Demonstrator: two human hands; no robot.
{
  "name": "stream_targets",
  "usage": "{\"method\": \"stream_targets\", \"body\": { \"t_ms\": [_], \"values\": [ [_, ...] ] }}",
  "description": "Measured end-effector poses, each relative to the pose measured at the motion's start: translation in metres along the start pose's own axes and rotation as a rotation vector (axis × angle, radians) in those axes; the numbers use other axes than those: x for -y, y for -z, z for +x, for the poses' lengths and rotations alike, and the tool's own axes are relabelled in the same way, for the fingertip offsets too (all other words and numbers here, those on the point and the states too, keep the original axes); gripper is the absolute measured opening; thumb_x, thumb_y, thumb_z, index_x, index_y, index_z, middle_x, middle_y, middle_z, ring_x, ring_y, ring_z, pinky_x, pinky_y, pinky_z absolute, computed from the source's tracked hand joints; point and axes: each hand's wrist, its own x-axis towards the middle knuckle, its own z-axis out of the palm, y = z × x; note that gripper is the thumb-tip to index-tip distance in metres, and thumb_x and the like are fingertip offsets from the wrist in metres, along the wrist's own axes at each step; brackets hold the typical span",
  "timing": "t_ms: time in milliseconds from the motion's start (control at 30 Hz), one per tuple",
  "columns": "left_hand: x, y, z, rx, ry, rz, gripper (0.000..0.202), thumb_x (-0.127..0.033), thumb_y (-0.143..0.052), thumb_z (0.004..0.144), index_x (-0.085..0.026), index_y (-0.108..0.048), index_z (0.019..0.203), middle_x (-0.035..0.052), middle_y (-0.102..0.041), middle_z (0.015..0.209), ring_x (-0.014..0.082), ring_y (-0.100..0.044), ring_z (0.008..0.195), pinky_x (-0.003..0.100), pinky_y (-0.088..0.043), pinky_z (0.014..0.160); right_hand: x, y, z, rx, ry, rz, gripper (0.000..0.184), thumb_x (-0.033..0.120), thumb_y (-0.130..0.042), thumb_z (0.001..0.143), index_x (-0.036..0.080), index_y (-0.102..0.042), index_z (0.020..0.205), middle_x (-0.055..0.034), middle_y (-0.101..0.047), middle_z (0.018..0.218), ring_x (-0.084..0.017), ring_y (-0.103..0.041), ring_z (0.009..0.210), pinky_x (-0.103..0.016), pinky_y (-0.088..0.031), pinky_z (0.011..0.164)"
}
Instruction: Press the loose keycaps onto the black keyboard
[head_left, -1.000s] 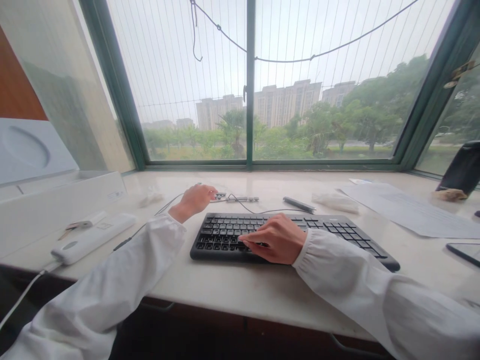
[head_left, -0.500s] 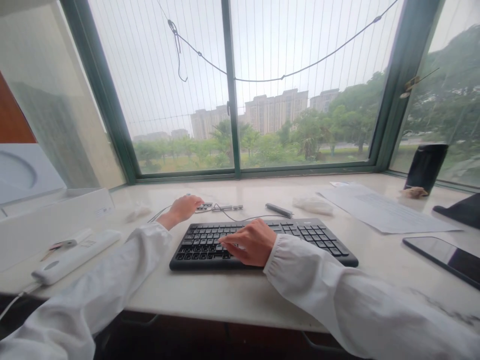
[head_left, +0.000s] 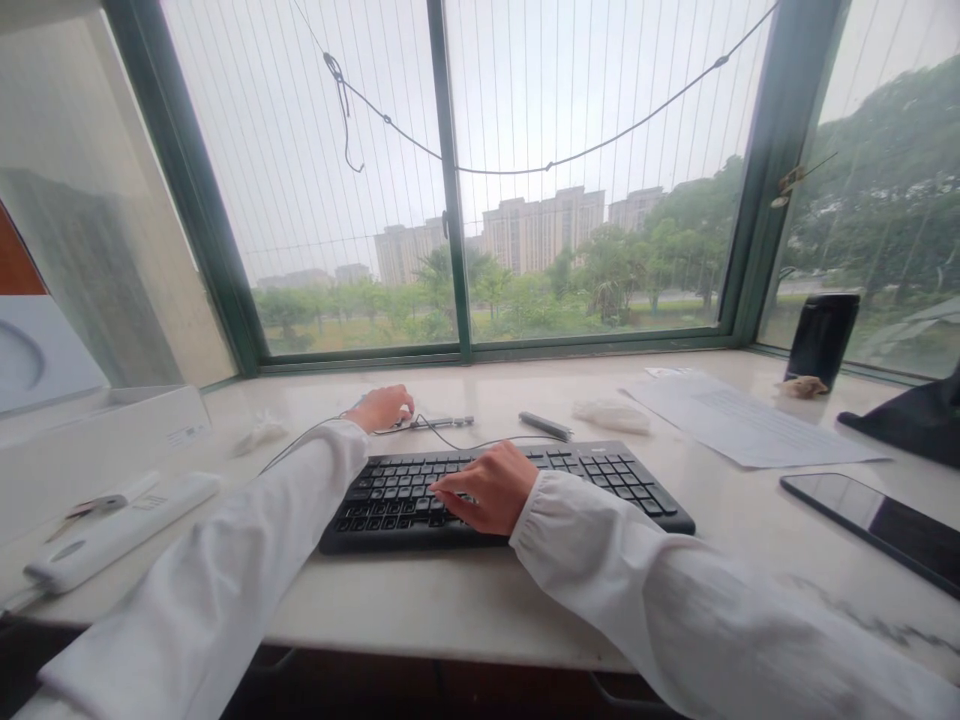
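A black keyboard [head_left: 600, 480] lies on the pale counter [head_left: 465, 600] below a large window. My right hand [head_left: 487, 487] rests on its middle keys, fingers curled down and pointing left. My left hand [head_left: 382, 407] reaches past the keyboard's far left corner, its fingers closed over small items next to a row of small metal pieces [head_left: 442, 422] and a thin dark cable [head_left: 495, 440]. What the fingers hold is hidden. Both arms wear white sleeves.
A dark pen-like stick [head_left: 545, 426] and crumpled wrap [head_left: 611, 413] lie behind the keyboard. Paper sheets [head_left: 742, 425], a black cup [head_left: 821, 340] and a phone [head_left: 877, 520] are at the right. A white box [head_left: 97, 440] and white device [head_left: 120, 528] sit left.
The view has swung right and upward. My left hand has stayed at the small items behind the keyboard, closing lower over them. My right hand remains on the keys.
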Motion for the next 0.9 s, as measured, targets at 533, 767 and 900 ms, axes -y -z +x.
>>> {"method": "stream_targets", "body": {
  "t_ms": [533,767,900],
  "values": [
    [-0.041,0.080,-0.093,-0.459,-0.450,-0.204,0.018,-0.034,-0.062,0.086,-0.020,-0.070,0.095,0.0008,-0.074,0.097,0.0146,-0.068,0.080,0.025,-0.049,0.074,-0.004,-0.001,-0.002,-0.059,0.028,0.012,0.025,0.031,-0.053,0.090,0.032,-0.078,0.093,0.0012,-0.076,0.066,-0.013,-0.066,0.054,-0.028,-0.024,0.051],
    [-0.053,0.069,-0.121,-0.470,-0.527,-0.309,0.014,-0.029,-0.066,0.084,-0.020,-0.071,0.093,0.0001,-0.075,0.092,0.0134,-0.069,0.077,0.024,-0.051,0.073,-0.004,0.002,-0.003,-0.115,0.058,-0.007,0.022,0.029,-0.057,0.091,0.031,-0.078,0.097,0.0031,-0.075,0.064,-0.010,-0.062,0.049,-0.028,-0.028,0.051],
    [-0.053,0.074,-0.130,-0.414,-0.638,-0.407,0.014,-0.028,-0.068,0.083,-0.019,-0.071,0.094,0.0005,-0.075,0.093,0.0109,-0.067,0.074,0.021,-0.051,0.071,-0.001,0.003,-0.002,-0.105,0.072,-0.017,0.021,0.027,-0.058,0.091,0.029,-0.078,0.099,0.0034,-0.074,0.064,-0.009,-0.061,0.048,-0.027,-0.031,0.052]
  ]
}}
